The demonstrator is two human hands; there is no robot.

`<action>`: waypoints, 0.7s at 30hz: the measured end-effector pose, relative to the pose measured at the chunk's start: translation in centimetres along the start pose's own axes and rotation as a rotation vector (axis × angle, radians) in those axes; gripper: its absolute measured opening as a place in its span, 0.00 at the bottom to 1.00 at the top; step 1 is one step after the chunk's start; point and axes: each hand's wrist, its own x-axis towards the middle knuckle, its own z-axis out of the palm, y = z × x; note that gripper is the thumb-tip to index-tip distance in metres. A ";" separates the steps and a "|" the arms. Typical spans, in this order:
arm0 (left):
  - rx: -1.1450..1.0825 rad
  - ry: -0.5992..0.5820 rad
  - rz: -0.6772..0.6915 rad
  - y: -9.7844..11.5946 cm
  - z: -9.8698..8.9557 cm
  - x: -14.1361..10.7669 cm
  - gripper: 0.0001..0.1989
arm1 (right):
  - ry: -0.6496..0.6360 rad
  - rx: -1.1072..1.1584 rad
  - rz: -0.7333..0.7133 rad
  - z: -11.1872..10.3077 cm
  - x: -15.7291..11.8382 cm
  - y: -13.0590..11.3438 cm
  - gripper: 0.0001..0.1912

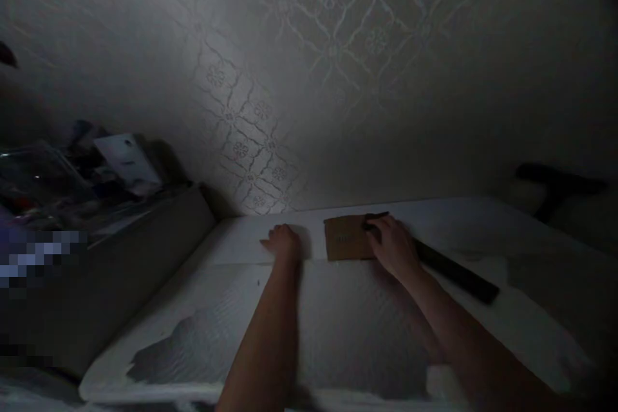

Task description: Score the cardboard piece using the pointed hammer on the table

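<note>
On a white and grey worn tabletop (pixel 241 241), my left hand (pixel 284 241) rests near the back edge, its fingers curled. A small brown tip sticks out to the left of it; what it belongs to is too small to tell. Right of the middle lies a flat brown cardboard piece (pixel 344 239). My right hand (pixel 390 238) is over its right end, fingers pinched round a dark object (pixel 374 217) that I cannot make out clearly. Beside this hand a long dark strip (pixel 458 270) runs diagonally down to the right.
A patterned wall (pixel 338 109) rises behind the tabletop. At the left, a raised ledge (pixel 188 215) bears a clear plastic box (pixel 43 170), a white box (pixel 128 158) and dark clutter. A dark T-shaped object (pixel 555 183) stands at the far right.
</note>
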 end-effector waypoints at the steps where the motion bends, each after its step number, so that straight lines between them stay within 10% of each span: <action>1: 0.005 0.007 0.003 0.0 -0.1 0.1 0.17 | -0.020 0.034 -0.032 0.2 -0.1 -0.2 0.13; 11: -0.203 0.036 0.026 -0.1 -0.4 0.3 0.14 | -0.071 0.164 -0.080 0.4 -0.3 -0.8 0.12; 21: -0.922 -0.216 0.530 6.4 0.1 -3.2 0.03 | -0.025 0.257 -0.192 -0.1 0.0 -1.6 0.13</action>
